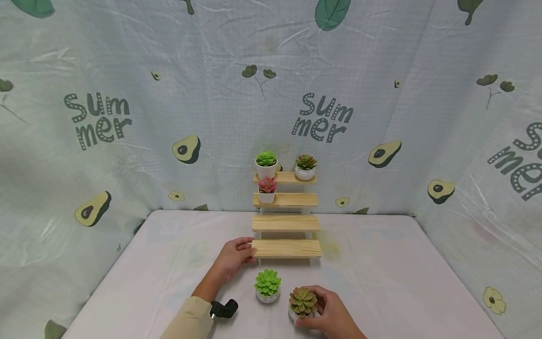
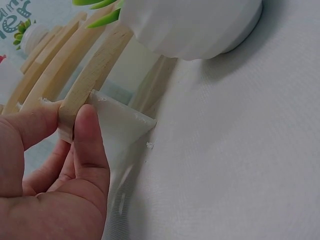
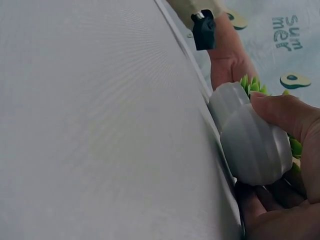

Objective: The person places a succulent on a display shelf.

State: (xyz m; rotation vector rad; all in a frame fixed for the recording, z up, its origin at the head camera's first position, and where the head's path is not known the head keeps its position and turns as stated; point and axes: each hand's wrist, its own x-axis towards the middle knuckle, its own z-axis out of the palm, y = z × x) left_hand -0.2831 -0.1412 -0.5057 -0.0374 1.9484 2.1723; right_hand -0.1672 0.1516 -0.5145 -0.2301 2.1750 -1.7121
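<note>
Head view: the left hand [image 1: 234,257] pinches the near left end of a pale wooden four-tier stand [image 1: 286,248]; the right hand [image 1: 333,314] grips a round white pot with a brownish-green succulent [image 1: 302,301]. Between the hands sits a bright green succulent in a white pot [image 1: 267,285]. Left wrist view: the pinch is narrow, on the lowest plank [image 2: 95,70]. Right wrist view: the hand curls around its pot.

a screened-off tabletop space: sheeting [image 1: 237,122] printed "summer" hangs past the pale table's [image 1: 381,273] far edge and both sides.
</note>
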